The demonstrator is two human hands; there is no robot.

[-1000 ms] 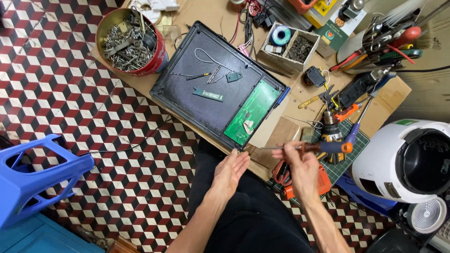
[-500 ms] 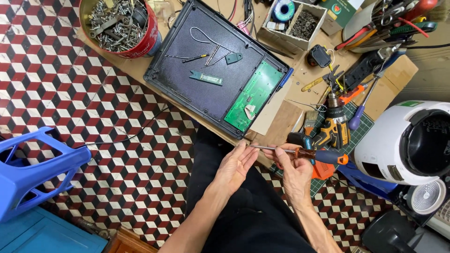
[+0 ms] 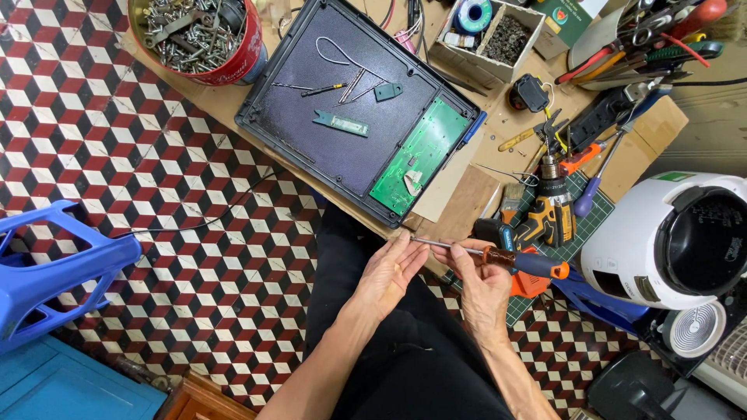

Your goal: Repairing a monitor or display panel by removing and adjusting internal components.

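1 white round appliance (image 3: 669, 233) is sitting at the right, just beside the surface (image 3: 459, 210). 1 black flat case (image 3: 342, 132) is lying open on that surface, carrying 1 green circuit board (image 3: 420, 155) along its right edge and 1 small green strip (image 3: 341, 123) near its middle. 1 blue plastic stool (image 3: 54, 264) is lying on the tiled floor at the left. 1 red tin (image 3: 198, 35) of loose screws is standing beside the case's upper left corner. 1 cordless drill (image 3: 548, 214) is resting on a green mat, near the right hand.

1 screwdriver (image 3: 498, 255) with an orange and blue handle is lying across both hands, over the lap, just below the surface edge. Right hand (image 3: 482, 292): fingers are clamping the shaft just beside the handle. Left hand (image 3: 389, 272): palm is facing up, fingers are mostly apart, fingertips touching the metal tip of the shaft.
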